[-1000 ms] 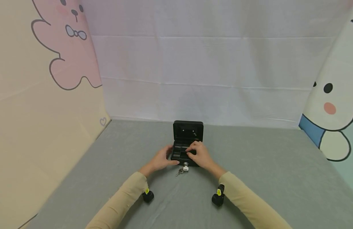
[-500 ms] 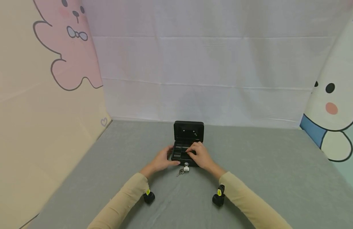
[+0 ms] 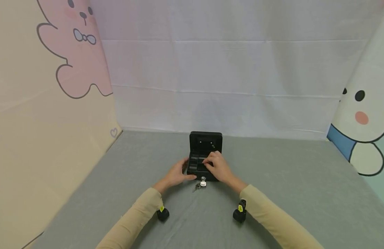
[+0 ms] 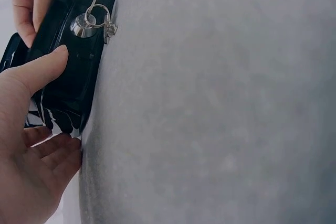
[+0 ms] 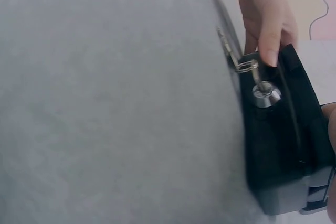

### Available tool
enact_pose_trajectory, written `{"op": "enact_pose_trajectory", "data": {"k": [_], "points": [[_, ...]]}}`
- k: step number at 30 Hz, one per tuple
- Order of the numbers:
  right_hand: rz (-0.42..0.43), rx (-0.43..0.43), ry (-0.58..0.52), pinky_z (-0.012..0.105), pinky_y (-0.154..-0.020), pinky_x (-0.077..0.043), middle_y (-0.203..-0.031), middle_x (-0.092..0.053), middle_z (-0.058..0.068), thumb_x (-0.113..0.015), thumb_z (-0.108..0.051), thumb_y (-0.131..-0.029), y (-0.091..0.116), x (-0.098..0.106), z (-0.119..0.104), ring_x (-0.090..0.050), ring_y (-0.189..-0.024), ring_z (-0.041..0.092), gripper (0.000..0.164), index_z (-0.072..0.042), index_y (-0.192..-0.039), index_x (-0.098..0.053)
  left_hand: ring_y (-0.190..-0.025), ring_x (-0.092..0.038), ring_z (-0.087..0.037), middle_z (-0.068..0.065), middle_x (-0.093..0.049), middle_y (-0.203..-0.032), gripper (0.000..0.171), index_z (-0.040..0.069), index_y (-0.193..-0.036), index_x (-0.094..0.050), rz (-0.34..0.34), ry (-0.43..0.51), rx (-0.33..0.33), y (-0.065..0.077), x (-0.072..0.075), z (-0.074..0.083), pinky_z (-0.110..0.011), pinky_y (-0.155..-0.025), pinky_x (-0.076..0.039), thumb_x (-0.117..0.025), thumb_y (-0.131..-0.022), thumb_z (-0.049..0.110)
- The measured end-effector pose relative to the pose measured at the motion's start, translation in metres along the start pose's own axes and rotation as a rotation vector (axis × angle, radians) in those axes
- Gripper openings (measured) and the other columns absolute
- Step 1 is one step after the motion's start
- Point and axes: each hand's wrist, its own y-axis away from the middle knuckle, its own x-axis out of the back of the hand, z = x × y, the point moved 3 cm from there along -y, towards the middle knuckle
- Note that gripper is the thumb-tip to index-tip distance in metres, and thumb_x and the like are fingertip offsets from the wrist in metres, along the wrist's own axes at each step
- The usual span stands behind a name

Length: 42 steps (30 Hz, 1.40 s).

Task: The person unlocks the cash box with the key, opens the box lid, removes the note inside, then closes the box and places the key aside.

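Note:
An open black cash box (image 3: pixel 207 177) stands on the grey-covered table, its lid (image 3: pixel 196 141) raised at the back. My left hand (image 3: pixel 176 173) grips its left end, the thumb (image 4: pixel 50 67) on the front face and the fingers (image 4: pixel 58 156) round the side. My right hand (image 3: pixel 219 167) reaches over the right part of the box, thumb and forefinger pinching the middle of the black compartment tray (image 3: pixel 193 160); the fingertips' grip is partly hidden. In the front lock (image 5: pixel 266 95) sits a key, with a ring (image 4: pixel 98 16) and a second key (image 3: pixel 196 187) hanging from it.
Grey cloth (image 3: pixel 288 180) covers the table. A white curtain (image 3: pixel 223 69) rises behind it, with cartoon-printed panels on the left (image 3: pixel 55 138) and right (image 3: pixel 363 148). Black wrist cameras (image 3: pixel 163 214) hang below both sleeves (image 3: pixel 133 216).
The right hand has risen slightly at the tray, and the tray sits a little higher over the box. The left hand keeps its hold on the box's left end.

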Motion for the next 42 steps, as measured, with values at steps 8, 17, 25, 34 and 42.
{"op": "enact_pose_trajectory", "data": {"k": [8, 17, 25, 34, 42], "points": [[-0.012, 0.043, 0.002, 0.029, -0.063, -0.043, -0.077, -0.055, 0.002, -0.066, 0.001, -0.08, -0.003, 0.017, -0.002, -0.044, -0.072, 0.015, 0.007, -0.004, -0.081, -0.071, -0.119, -0.046, -0.031, -0.016, -0.046, -0.131, 0.079, 0.001, -0.136, -0.035, 0.012, 0.002, -0.033, -0.001, 0.0, 0.001, -0.042, -0.099, -0.039, -0.075, -0.074, 0.029], [-0.035, 0.058, -0.017, 0.035, -0.074, -0.046, -0.079, -0.056, 0.003, -0.065, 0.001, -0.08, 0.007, 0.047, 0.001, -0.046, -0.073, 0.017, 0.007, -0.004, -0.083, -0.07, -0.12, -0.044, -0.033, -0.019, -0.044, -0.132, 0.08, -0.003, -0.136, -0.033, 0.011, -0.032, -0.01, -0.001, -0.001, 0.002, -0.044, -0.099, -0.039, -0.074, -0.076, 0.031], [0.007, 0.105, 0.02, 0.031, -0.062, -0.042, -0.079, -0.056, 0.002, -0.068, 0.006, -0.075, 0.027, 0.073, 0.019, -0.046, -0.075, 0.017, 0.011, -0.003, -0.082, -0.069, -0.12, -0.044, -0.034, -0.021, -0.044, -0.132, 0.08, -0.005, -0.135, -0.034, 0.021, -0.029, -0.019, -0.001, -0.002, 0.0, -0.042, -0.099, -0.038, -0.075, -0.075, 0.029], [0.07, 0.108, 0.074, 0.029, -0.06, -0.04, -0.079, -0.056, 0.001, -0.069, 0.011, -0.071, 0.052, 0.104, 0.049, -0.045, -0.073, 0.016, 0.018, -0.004, -0.08, -0.068, -0.121, -0.044, -0.034, -0.02, -0.044, -0.132, 0.081, -0.004, -0.135, -0.034, 0.016, -0.023, 0.006, -0.001, -0.003, -0.001, -0.042, -0.1, -0.038, -0.076, -0.074, 0.028], [0.088, 0.064, 0.142, 0.031, -0.059, -0.041, -0.079, -0.057, 0.003, -0.069, 0.011, -0.07, 0.068, 0.123, 0.072, -0.047, -0.073, 0.018, 0.018, -0.003, -0.08, -0.068, -0.12, -0.044, -0.035, -0.022, -0.044, -0.131, 0.08, -0.005, -0.134, -0.034, 0.018, -0.012, -0.012, -0.001, -0.003, -0.001, -0.044, -0.099, -0.038, -0.076, -0.074, 0.027]]}}
